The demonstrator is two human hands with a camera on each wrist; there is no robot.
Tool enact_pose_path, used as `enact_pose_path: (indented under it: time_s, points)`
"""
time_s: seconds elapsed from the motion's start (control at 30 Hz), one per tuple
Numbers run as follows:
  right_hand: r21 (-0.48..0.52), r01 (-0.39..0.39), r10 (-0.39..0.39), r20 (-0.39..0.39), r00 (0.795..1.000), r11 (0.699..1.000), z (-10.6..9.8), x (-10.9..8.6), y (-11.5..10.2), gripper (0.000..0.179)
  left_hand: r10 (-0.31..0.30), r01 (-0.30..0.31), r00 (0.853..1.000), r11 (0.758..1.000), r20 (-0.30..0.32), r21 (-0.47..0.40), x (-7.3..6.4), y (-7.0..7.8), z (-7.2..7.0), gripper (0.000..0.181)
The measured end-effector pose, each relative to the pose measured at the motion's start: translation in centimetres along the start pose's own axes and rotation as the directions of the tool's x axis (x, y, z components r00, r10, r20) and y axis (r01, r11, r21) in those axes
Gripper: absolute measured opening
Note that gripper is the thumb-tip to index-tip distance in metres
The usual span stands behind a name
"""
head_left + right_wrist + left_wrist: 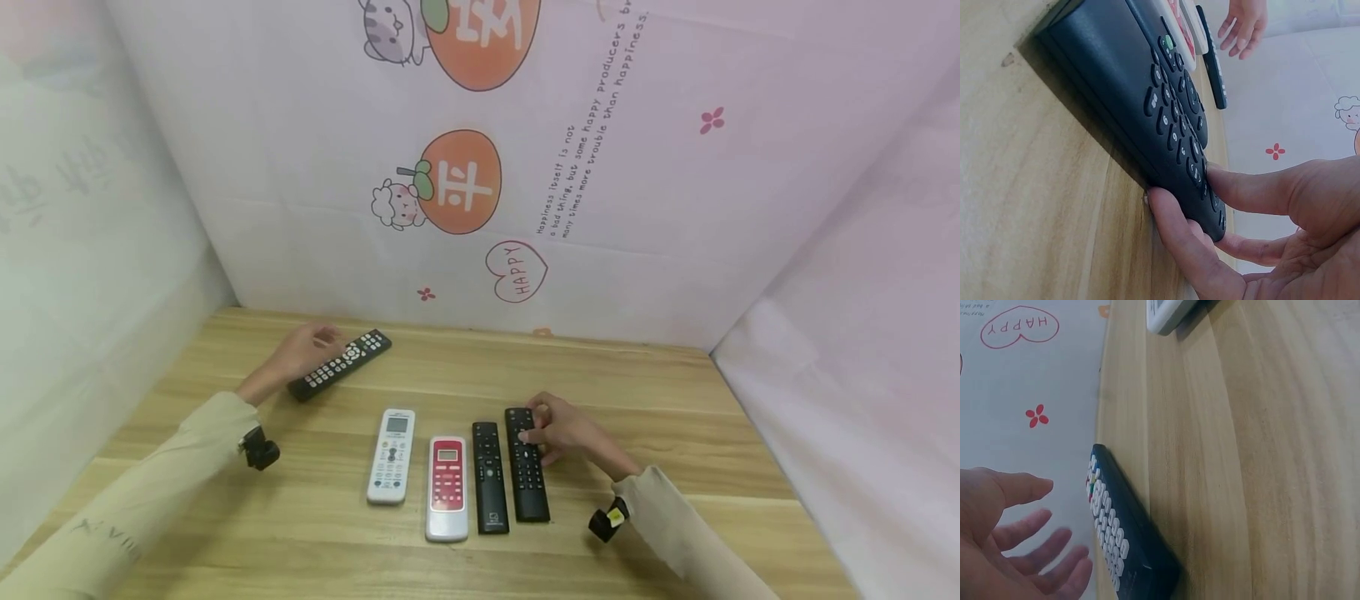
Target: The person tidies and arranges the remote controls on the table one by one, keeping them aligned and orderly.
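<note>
My right hand [562, 429] grips the upper end of a black remote control [528, 483], thumb on its button face and fingers along its side and far end. That remote lies at the right end of a row. Over at the back left, my left hand [303, 350] hovers above another black remote with white buttons [352, 356], which lies slanted on the table. In the left wrist view the fingers [1029, 537] of that hand are spread and apart from this remote [1129, 537]. The right wrist view shows the gripped remote [1104, 81] close up.
Left of the gripped remote lie a slim black remote [491, 479], a red and white remote [447, 492] and a white remote with a small screen [392, 457]. All rest on a wooden table [315, 533]. A printed cloth wall [637, 208] stands behind it.
</note>
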State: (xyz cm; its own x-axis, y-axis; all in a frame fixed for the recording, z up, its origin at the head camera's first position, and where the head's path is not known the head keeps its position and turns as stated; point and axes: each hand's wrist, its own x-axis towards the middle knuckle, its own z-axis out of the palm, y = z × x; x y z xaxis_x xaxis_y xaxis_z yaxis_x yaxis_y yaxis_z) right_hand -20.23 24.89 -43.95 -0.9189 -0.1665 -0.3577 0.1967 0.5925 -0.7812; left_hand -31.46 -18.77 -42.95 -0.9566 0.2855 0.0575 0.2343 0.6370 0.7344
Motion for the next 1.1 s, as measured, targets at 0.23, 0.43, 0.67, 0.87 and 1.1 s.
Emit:
enact_pose_path:
  time_s: [0.23,0.43,0.67,0.87,1.1]
  points:
    - [-0.006,-0.003,0.003,-0.01,1.0,1.0,0.1,0.1,0.0,0.053,-0.081,0.081,0.995,0.997,0.055,-0.003,1.2,-0.8,-0.4,0.07]
    - [-0.009,-0.004,0.004,-0.007,1.0,1.0,0.2,0.1,-0.1,0.053,-0.108,0.099,0.988,0.992,0.114,0.08,1.7,-0.9,-0.1,0.075]
    - [-0.006,-0.009,0.009,-0.009,1.0,1.0,0.2,0.1,-0.1,0.053,-0.094,0.073,0.989,0.982,0.114,0.177,1.5,-0.8,0.4,0.072]
    - [-0.006,-0.011,0.01,-0.009,1.0,1.0,0.2,0.1,0.0,0.052,-0.124,0.097,0.982,0.979,0.14,0.18,1.8,-0.9,0.4,0.061]
    - [-0.007,-0.01,0.01,-0.003,1.0,1.0,0.2,0.1,-0.1,0.053,-0.152,0.119,0.974,0.974,0.166,0.191,2.1,-1.0,0.4,0.053]
